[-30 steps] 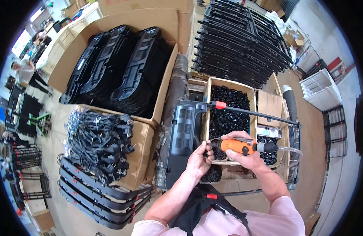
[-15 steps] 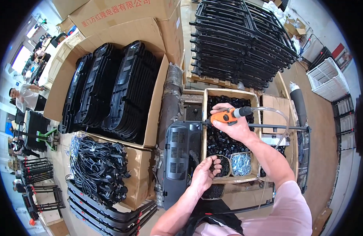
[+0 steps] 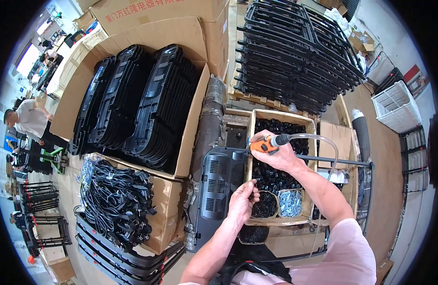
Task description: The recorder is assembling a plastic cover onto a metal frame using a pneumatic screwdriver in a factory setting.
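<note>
My right hand is wrapped round an orange air screwdriver with a clear hose. Its front end points left, toward the upper right of a black vented plastic cover lying lengthwise on the bench; whether the tip touches is hidden. My left hand is closed in a pinch at the cover's right side, beside a round tub of small black screws. What the fingertips hold, if anything, is too small to make out. Beside that tub, bluish silver screws fill another container.
A wooden tray with many black fittings lies under my right hand. A carton of stacked black covers and bundled black cables stand left. Stacked black frames rise behind. A person stands far left.
My left hand has drawn left off the black screw tub, still pinched. My right hand and the screwdriver have shifted slightly left. The view has moved a little, and the far person has turned.
</note>
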`<state>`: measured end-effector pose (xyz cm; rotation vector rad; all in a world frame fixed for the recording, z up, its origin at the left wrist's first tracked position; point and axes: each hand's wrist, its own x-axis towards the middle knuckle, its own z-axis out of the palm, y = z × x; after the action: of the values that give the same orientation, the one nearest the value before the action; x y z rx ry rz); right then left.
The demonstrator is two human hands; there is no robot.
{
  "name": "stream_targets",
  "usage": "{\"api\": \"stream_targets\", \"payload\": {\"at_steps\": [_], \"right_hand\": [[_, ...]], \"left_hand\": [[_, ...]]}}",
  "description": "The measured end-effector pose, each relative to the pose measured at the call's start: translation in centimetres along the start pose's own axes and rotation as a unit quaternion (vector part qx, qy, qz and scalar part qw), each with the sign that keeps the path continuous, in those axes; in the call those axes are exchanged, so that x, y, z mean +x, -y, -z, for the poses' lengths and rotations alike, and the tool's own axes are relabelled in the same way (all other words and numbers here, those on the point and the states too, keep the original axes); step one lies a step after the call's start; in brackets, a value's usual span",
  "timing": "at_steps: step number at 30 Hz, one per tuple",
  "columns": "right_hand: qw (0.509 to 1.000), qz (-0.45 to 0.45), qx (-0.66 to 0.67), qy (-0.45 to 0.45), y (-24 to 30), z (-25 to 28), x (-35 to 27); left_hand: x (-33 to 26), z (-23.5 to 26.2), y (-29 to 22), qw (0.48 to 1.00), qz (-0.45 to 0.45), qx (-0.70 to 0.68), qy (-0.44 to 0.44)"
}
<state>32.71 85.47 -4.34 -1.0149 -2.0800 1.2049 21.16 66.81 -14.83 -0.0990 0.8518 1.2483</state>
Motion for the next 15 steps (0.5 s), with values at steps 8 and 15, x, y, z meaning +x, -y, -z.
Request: {"api": "stream_targets", "payload": {"at_steps": [8, 15], "right_hand": [[1.0, 0.011, -0.021, 0.012, 0.8, 0.1, 0.4], [0.999, -0.031, -0.019, 0.038, 1.2, 0.7, 0.7]], "left_hand": [[2.4, 0.1, -1.0, 0.996, -0.035, -0.076, -0.038], [4.1, -1.8, -2.7, 0.994, -0.037, -0.079, -0.059]]}}
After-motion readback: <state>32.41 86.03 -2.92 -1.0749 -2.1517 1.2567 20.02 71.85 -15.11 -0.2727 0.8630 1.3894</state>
